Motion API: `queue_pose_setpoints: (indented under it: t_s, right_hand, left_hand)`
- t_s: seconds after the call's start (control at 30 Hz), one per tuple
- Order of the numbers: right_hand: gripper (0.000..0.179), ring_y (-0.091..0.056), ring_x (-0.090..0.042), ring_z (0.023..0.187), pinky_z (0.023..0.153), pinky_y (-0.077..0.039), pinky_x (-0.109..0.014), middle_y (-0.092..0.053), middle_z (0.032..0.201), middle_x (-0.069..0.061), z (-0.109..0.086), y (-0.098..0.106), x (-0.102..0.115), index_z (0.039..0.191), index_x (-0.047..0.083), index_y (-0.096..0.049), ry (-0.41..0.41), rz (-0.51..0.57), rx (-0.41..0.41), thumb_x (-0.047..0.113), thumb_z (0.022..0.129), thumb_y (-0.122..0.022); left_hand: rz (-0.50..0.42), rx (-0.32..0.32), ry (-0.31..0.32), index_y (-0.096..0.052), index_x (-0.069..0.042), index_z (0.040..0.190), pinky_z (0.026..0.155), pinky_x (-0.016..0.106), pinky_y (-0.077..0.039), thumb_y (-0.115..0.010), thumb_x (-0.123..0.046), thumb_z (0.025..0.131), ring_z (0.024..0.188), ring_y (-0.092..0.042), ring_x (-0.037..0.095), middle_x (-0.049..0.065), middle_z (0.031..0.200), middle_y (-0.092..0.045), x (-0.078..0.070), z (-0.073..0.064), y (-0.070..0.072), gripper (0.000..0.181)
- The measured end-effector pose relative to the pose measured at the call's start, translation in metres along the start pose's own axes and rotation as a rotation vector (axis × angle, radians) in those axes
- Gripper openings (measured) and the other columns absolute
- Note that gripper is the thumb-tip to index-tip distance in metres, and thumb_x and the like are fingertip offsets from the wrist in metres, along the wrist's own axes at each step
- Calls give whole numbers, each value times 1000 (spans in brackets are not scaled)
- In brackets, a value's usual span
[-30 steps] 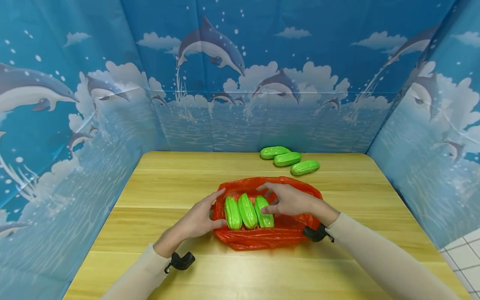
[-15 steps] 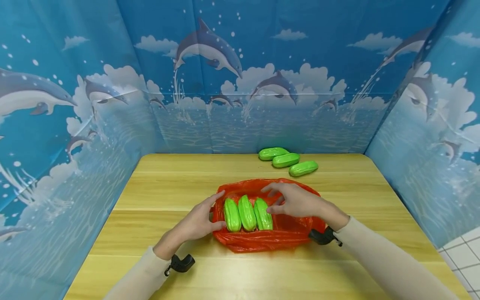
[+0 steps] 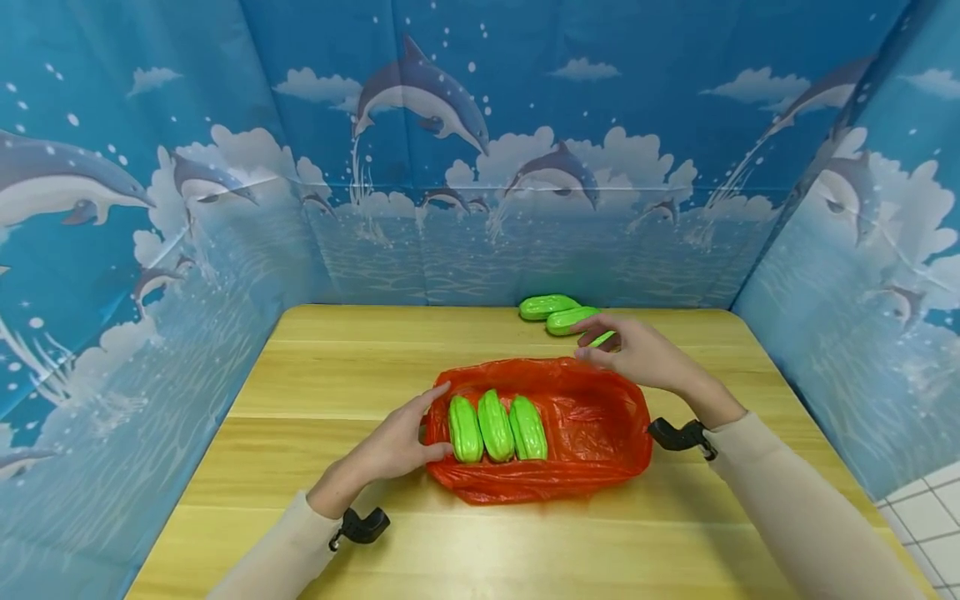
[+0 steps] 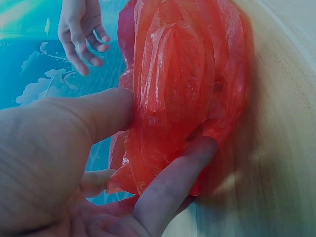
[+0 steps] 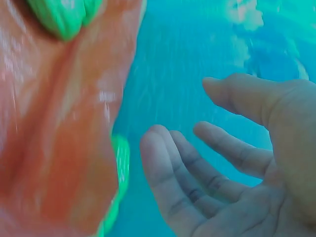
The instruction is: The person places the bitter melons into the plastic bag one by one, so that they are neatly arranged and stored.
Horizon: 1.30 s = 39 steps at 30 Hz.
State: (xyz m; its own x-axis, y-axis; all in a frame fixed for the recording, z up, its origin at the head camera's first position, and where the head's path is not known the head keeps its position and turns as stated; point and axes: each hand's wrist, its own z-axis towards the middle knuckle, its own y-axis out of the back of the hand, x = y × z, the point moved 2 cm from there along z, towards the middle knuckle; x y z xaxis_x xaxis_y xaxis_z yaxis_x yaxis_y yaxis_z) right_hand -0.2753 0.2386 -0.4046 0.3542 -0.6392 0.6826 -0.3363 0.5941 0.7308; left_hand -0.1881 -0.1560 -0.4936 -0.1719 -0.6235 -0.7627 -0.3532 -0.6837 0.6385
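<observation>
An opened-out red plastic bag [image 3: 592,425] lies mid-table, with three glossy green cucumber-shaped vegetables [image 3: 495,425] side by side in its left half. My left hand [image 3: 392,442] holds the bag's left end; in the left wrist view its thumb and fingers lie on either side of the bunched plastic [image 4: 173,84]. Behind the bag, my right hand [image 3: 651,354] hovers over a green vegetable [image 3: 606,340] and partly hides it. In the right wrist view, that hand's loosely bent fingers [image 5: 160,163] hold nothing.
Two more green vegetables [image 3: 549,307] lie close together at the table's back edge. Curtains [image 3: 525,250] printed with dolphins enclose the wooden table [image 3: 330,358] at the back and both sides. White floor tiles [image 3: 933,508] show at the lower right.
My right hand has left the rightmost vegetable in the bag and moved back and right, over the nearest vegetable behind it. My left hand stays at the bag's left end.
</observation>
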Motion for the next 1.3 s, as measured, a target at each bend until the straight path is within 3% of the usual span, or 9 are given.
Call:
queue_pose_setpoints:
  t_s: [0.3,0.57,0.8,1.03,1.17,1.3]
  right_hand:
    - [53,-79,-45,124,95,-71,-46,-64,159,-36,4,30,-45,167,2,-59,-87,-3,-69,26,121,-68]
    - [61,-74,-52,136,104,-70,-53,-54,169,-36,7,36,-82,171,2,-53,-188,35,-64,36,122,-65]
    - [62,-72,-57,136,106,-68,-63,-47,173,-38,10,36,-97,171,2,-54,-173,-22,-61,38,121,-66]
    - [63,-64,-61,141,104,-65,-63,-32,179,-41,16,32,-109,173,4,-54,-181,-64,-50,36,121,-68]
    - [65,-55,-63,145,106,-62,-66,-33,177,-40,19,30,-115,174,7,-52,-198,-78,-49,39,120,-68]
    - [64,-63,-56,134,100,-61,-66,-39,175,-39,24,27,-120,174,6,-54,-164,-115,-48,39,120,-68]
  left_hand:
    - [-8,-3,-5,-36,-13,184,140,71,-38,-90,-24,104,172,-43,49,20,187,-43,2,0,1,98]
    - [-6,-16,-21,-37,-11,184,140,72,-38,-90,-25,103,172,-43,50,23,186,-44,2,0,2,97]
    - [-22,-15,-21,-36,-10,184,141,71,-36,-90,-21,104,173,-41,50,23,186,-42,1,-1,1,97]
    - [-16,-18,-13,-37,-10,183,140,71,-38,-90,-21,103,172,-43,51,24,186,-43,0,-3,-1,97]
    - [-16,-19,-12,-37,-10,183,140,71,-38,-90,-22,103,172,-43,50,23,186,-43,0,-2,-1,97]
    - [-15,-17,-17,-37,-10,183,140,71,-38,-90,-24,103,172,-43,50,22,186,-43,1,0,-1,97]
